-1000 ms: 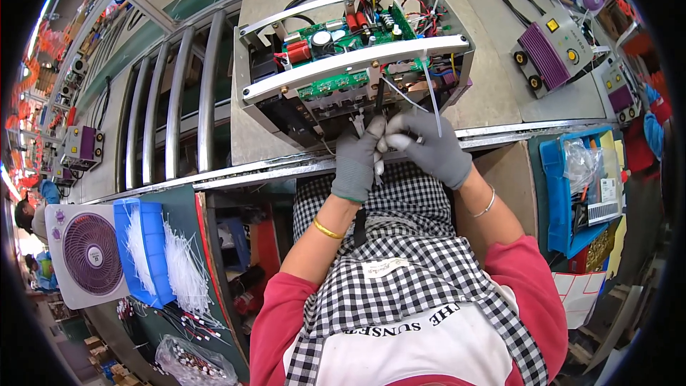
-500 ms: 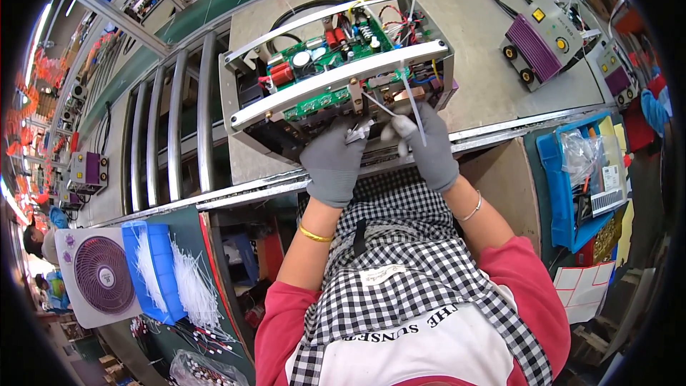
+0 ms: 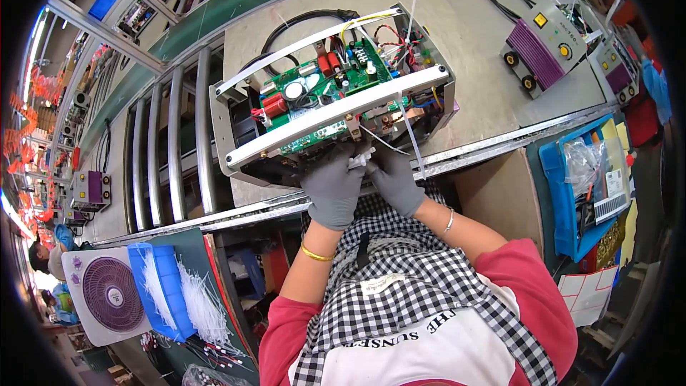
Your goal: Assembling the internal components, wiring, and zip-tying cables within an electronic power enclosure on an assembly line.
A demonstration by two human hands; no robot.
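Observation:
An open electronic unit [image 3: 327, 111] with a metal frame, white rails and a green circuit board [image 3: 336, 86] stands on the bench before me. At its near side, my left hand [image 3: 334, 189], in a grey glove, is closed with a small crumpled white piece [image 3: 361, 159] at its fingers. My right hand [image 3: 397, 180], also gloved, is closed close beside it; its fingertips are partly hidden. A thin white strip [image 3: 384, 141] runs out from the unit above my right hand. One white cable tie [image 3: 411, 132] hangs over the near rail, and another [image 3: 415, 7] sticks up at the back.
Metal rollers [image 3: 175, 143] lie left of the unit. Purple-sided units [image 3: 547, 46] stand at the right. A blue tray [image 3: 561, 200] with bags and parts is at the lower right. Lower left are a fan [image 3: 113, 297], a blue bin [image 3: 161, 289] and loose white cable ties [image 3: 204, 304].
My right hand has moved left and down, away from the hanging tie, to meet my left hand at the white piece. The thin strip it was near now lies free above it.

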